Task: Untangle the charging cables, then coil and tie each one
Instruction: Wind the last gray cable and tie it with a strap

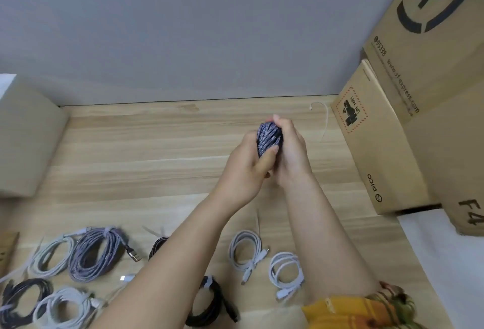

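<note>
Both hands meet above the light wooden table (131, 145): the left hand (246, 163) and right hand (289, 153) curl round a bundled blue-and-white braided charging cable (268, 137), held in the air. Nearer the person, coiled white, grey-braided and black cables (99, 252) lie on the table. Further right stand a brown cardboard box (377, 145) printed "PICO" and "UN 3481", and a larger one (432, 40) reading "95338" and "www.sf-express.com".

Coiled cables (97, 252) before boxes (379, 140)
</note>
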